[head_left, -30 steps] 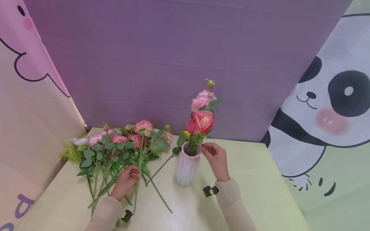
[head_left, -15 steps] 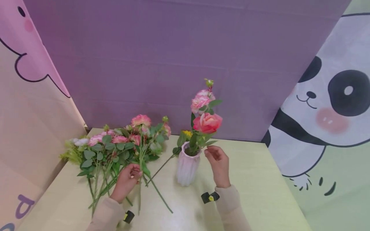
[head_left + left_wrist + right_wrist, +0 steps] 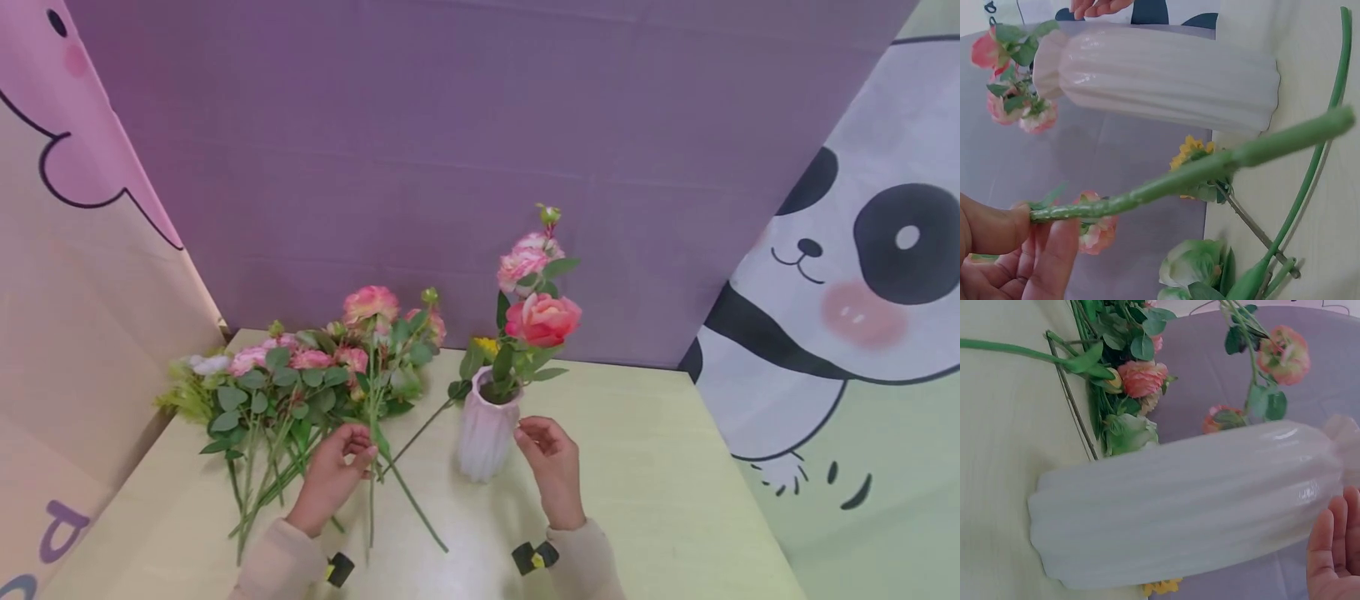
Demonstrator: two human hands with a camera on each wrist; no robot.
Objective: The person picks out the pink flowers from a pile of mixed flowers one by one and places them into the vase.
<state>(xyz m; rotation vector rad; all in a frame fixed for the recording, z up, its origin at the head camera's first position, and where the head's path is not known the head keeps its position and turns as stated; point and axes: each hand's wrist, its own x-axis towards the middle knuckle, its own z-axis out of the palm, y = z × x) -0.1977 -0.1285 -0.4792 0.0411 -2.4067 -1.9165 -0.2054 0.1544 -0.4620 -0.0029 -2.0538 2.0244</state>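
Observation:
My left hand [image 3: 333, 471] pinches the green stem [image 3: 1179, 181] of a pink flower [image 3: 371, 306] between thumb and fingers. That spray stands upright, its bloom above the hand and its cut end hanging below. Just left of the vase [image 3: 487, 437], other flowers lie behind it. The white-pink ridged vase stands upright, holding a coral rose [image 3: 543, 321] and a taller pink spray [image 3: 522, 265]. My right hand [image 3: 553, 471] is at the vase's right side, fingers loosely bent and nothing held, fingertips close by its wall. In the right wrist view its fingers [image 3: 1321, 540] overlap the vase's upper part.
A heap of artificial flowers [image 3: 255, 362] with crossed stems covers the left of the table [image 3: 645, 483]. One loose green stem [image 3: 420, 512] points toward the front. A yellow flower [image 3: 486, 345] lies behind the vase. A purple backdrop [image 3: 450, 167] closes off the rear.
My right hand has come away from the coral rose and lowered beside the vase. The rose has tilted right. My left hand has shifted slightly right, raising the pink flower.

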